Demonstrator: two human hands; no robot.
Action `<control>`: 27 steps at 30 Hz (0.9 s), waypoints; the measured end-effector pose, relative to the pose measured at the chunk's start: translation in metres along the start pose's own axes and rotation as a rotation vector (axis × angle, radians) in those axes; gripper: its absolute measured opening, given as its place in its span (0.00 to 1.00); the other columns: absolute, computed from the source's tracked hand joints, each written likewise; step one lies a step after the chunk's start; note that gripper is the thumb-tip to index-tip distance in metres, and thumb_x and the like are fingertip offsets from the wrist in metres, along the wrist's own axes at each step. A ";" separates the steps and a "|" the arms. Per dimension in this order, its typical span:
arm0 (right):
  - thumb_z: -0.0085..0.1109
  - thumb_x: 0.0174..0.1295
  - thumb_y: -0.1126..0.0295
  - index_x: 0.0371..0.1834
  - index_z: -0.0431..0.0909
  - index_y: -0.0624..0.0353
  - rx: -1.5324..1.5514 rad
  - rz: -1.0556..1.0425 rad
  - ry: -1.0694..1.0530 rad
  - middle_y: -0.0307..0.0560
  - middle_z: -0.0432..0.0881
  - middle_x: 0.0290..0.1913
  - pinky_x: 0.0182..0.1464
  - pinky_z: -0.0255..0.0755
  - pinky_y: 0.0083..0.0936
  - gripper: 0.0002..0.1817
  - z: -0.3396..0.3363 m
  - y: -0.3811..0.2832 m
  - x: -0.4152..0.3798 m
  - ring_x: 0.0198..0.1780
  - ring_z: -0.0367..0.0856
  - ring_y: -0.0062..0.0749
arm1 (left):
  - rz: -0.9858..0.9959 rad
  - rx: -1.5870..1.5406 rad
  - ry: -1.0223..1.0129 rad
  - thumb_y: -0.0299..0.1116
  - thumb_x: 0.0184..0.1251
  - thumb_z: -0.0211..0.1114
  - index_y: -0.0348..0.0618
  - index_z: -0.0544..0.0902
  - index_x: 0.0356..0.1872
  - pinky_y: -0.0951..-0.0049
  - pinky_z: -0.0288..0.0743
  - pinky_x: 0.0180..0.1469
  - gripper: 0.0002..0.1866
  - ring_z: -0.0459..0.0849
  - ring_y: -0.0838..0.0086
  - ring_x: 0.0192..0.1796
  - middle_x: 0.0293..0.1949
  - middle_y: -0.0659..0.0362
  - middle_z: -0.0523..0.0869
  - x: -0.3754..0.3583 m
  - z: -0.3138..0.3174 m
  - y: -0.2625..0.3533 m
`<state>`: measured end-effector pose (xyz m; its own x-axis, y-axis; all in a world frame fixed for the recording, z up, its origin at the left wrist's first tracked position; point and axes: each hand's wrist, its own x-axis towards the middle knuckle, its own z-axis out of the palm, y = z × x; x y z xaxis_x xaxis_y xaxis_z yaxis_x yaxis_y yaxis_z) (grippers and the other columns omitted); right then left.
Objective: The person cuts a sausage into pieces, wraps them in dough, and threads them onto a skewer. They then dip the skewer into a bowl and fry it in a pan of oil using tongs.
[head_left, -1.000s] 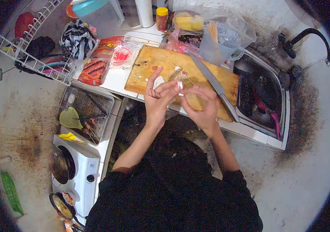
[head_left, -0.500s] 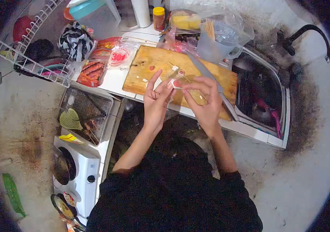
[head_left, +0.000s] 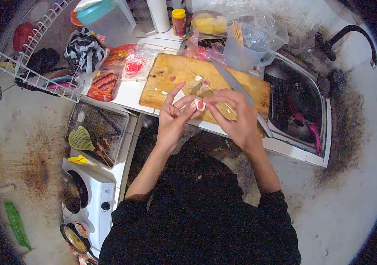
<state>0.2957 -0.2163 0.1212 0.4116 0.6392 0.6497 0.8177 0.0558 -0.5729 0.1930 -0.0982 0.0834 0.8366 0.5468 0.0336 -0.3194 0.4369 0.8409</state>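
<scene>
A small piece of red sausage wrapped in a white strip (head_left: 200, 104) is pinched between the thumb and fingers of my left hand (head_left: 174, 119), red cut face showing. My right hand (head_left: 238, 115) closes thumb and forefinger at the wrap's right edge. Both hands are over the near part of the wooden cutting board (head_left: 162, 73). On the board behind them lie another wrapped piece on a thin stick (head_left: 206, 83), a loose sausage slice (head_left: 172, 79) and white scraps (head_left: 198, 78). A large knife (head_left: 237, 86) rests diagonally along the board's right side.
A sausage packet (head_left: 104, 85) and a white packet with red print (head_left: 133, 66) lie left of the board. Behind it stand a jar with a yellow lid (head_left: 179, 23) and a jug (head_left: 241, 55) holding skewers. The sink (head_left: 292, 106) is at right, the stove (head_left: 95, 194) at lower left.
The wrapped sausage piece has turned so its red face shows more, and the white strip sits closer around it. Both hands have dipped slightly, with the right fingers nearer the piece.
</scene>
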 end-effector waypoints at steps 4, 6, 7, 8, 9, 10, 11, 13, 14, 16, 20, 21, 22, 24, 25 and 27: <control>0.57 0.54 0.67 0.38 0.75 0.54 0.006 0.083 -0.119 0.43 0.79 0.40 0.46 0.70 0.30 0.09 -0.002 -0.003 0.002 0.43 0.78 0.38 | 0.012 0.002 -0.003 0.22 0.60 0.57 0.39 0.55 0.62 0.76 0.76 0.48 0.30 0.80 0.74 0.45 0.43 0.52 0.80 0.000 0.000 0.000; 0.57 0.55 0.66 0.38 0.74 0.54 0.010 0.105 -0.145 0.43 0.79 0.40 0.46 0.70 0.30 0.09 -0.003 -0.003 0.004 0.44 0.77 0.38 | 0.037 0.007 -0.019 0.21 0.59 0.57 0.39 0.56 0.62 0.75 0.75 0.48 0.30 0.80 0.74 0.45 0.44 0.52 0.80 0.000 -0.002 -0.002; 0.57 0.54 0.67 0.37 0.75 0.54 -0.019 0.084 -0.169 0.43 0.79 0.41 0.47 0.70 0.30 0.08 -0.004 -0.003 0.005 0.45 0.77 0.38 | 0.038 0.006 -0.018 0.21 0.59 0.57 0.39 0.56 0.62 0.75 0.75 0.48 0.30 0.80 0.74 0.45 0.44 0.52 0.80 0.000 -0.002 -0.002; 0.58 0.54 0.68 0.36 0.75 0.54 -0.046 0.062 -0.193 0.43 0.78 0.41 0.47 0.70 0.30 0.08 -0.005 -0.002 0.006 0.46 0.77 0.37 | 0.037 0.011 -0.008 0.21 0.59 0.57 0.39 0.56 0.61 0.76 0.75 0.48 0.29 0.80 0.74 0.45 0.44 0.51 0.80 0.000 -0.002 -0.001; 0.58 0.54 0.68 0.36 0.75 0.54 -0.045 0.060 -0.195 0.43 0.78 0.41 0.47 0.70 0.30 0.08 -0.005 -0.004 0.008 0.46 0.77 0.37 | 0.037 0.016 0.003 0.21 0.59 0.58 0.40 0.56 0.61 0.76 0.75 0.48 0.29 0.80 0.75 0.45 0.44 0.51 0.80 -0.001 -0.002 0.000; 0.59 0.52 0.70 0.36 0.75 0.55 0.034 0.083 -0.181 0.43 0.78 0.43 0.48 0.69 0.30 0.08 -0.007 -0.005 0.010 0.46 0.76 0.36 | 0.038 0.015 0.006 0.21 0.59 0.58 0.40 0.56 0.61 0.76 0.75 0.48 0.29 0.80 0.75 0.45 0.44 0.51 0.80 -0.001 -0.002 0.000; 0.59 0.51 0.72 0.36 0.75 0.55 0.113 0.105 -0.168 0.43 0.77 0.44 0.49 0.69 0.30 0.08 -0.007 -0.006 0.011 0.47 0.76 0.36 | 0.048 0.017 0.013 0.21 0.59 0.58 0.40 0.57 0.61 0.77 0.75 0.47 0.29 0.80 0.75 0.44 0.44 0.51 0.80 -0.001 -0.003 0.000; 0.61 0.49 0.76 0.43 0.68 0.58 0.046 -0.022 -0.148 0.43 0.78 0.42 0.49 0.68 0.27 0.17 -0.006 0.005 0.012 0.46 0.77 0.33 | 0.059 0.018 0.022 0.22 0.59 0.58 0.40 0.57 0.61 0.77 0.75 0.47 0.29 0.80 0.75 0.44 0.43 0.51 0.80 -0.001 -0.005 0.000; 0.63 0.47 0.80 0.49 0.60 0.61 -0.020 -0.149 -0.125 0.44 0.79 0.39 0.49 0.68 0.25 0.27 -0.005 0.010 0.011 0.45 0.77 0.30 | 0.066 0.033 0.032 0.22 0.59 0.58 0.40 0.57 0.61 0.78 0.74 0.47 0.29 0.80 0.75 0.44 0.44 0.51 0.80 0.000 -0.006 -0.001; 0.62 0.46 0.81 0.50 0.59 0.61 0.094 -0.060 -0.166 0.45 0.79 0.39 0.49 0.68 0.24 0.28 -0.004 0.014 0.006 0.45 0.78 0.29 | 0.074 0.047 0.044 0.22 0.59 0.58 0.41 0.57 0.61 0.78 0.74 0.47 0.29 0.79 0.75 0.45 0.44 0.51 0.80 0.000 -0.007 0.000; 0.61 0.47 0.83 0.50 0.58 0.62 0.247 0.138 -0.253 0.47 0.80 0.37 0.49 0.69 0.22 0.28 -0.004 0.008 0.004 0.43 0.79 0.28 | 0.094 -0.034 0.089 0.23 0.60 0.58 0.41 0.57 0.61 0.79 0.73 0.48 0.28 0.79 0.75 0.46 0.45 0.52 0.79 0.000 -0.002 0.004; 0.61 0.47 0.83 0.50 0.58 0.62 0.247 0.137 -0.253 0.47 0.80 0.37 0.49 0.69 0.22 0.28 -0.003 0.006 0.005 0.43 0.79 0.28 | 0.088 -0.061 0.101 0.23 0.60 0.58 0.41 0.57 0.61 0.79 0.72 0.49 0.28 0.79 0.75 0.46 0.45 0.52 0.79 0.000 0.000 0.004; 0.61 0.47 0.83 0.50 0.58 0.62 0.292 0.231 -0.258 0.47 0.80 0.36 0.48 0.69 0.22 0.28 -0.002 0.005 0.006 0.42 0.79 0.28 | 0.088 -0.061 0.100 0.23 0.60 0.58 0.41 0.57 0.61 0.79 0.72 0.49 0.28 0.79 0.75 0.46 0.45 0.52 0.79 0.000 0.000 0.005; 0.60 0.48 0.82 0.50 0.58 0.61 0.337 0.327 -0.262 0.47 0.80 0.35 0.47 0.70 0.22 0.27 -0.001 0.006 0.006 0.41 0.79 0.28 | 0.055 -0.115 0.057 0.23 0.60 0.58 0.41 0.57 0.61 0.78 0.71 0.49 0.29 0.79 0.75 0.46 0.44 0.52 0.79 0.000 -0.001 0.005; 0.61 0.47 0.79 0.41 0.68 0.61 0.346 0.324 -0.222 0.47 0.76 0.42 0.46 0.71 0.23 0.17 0.001 0.010 0.006 0.40 0.80 0.30 | 0.054 -0.115 0.057 0.23 0.60 0.58 0.41 0.57 0.61 0.78 0.71 0.49 0.29 0.79 0.75 0.46 0.44 0.52 0.79 0.000 -0.003 0.004; 0.62 0.47 0.76 0.31 0.78 0.61 0.355 0.323 -0.183 0.47 0.71 0.49 0.44 0.73 0.24 0.07 0.002 0.011 0.007 0.39 0.81 0.32 | 0.096 0.013 -0.012 0.23 0.59 0.59 0.40 0.56 0.61 0.77 0.71 0.51 0.30 0.79 0.74 0.46 0.43 0.52 0.80 0.001 -0.008 -0.001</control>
<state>0.3067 -0.2095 0.1184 0.5172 0.7891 0.3313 0.4601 0.0700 -0.8851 0.1904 -0.0922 0.0777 0.8078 0.5770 0.1205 -0.3924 0.3739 0.8404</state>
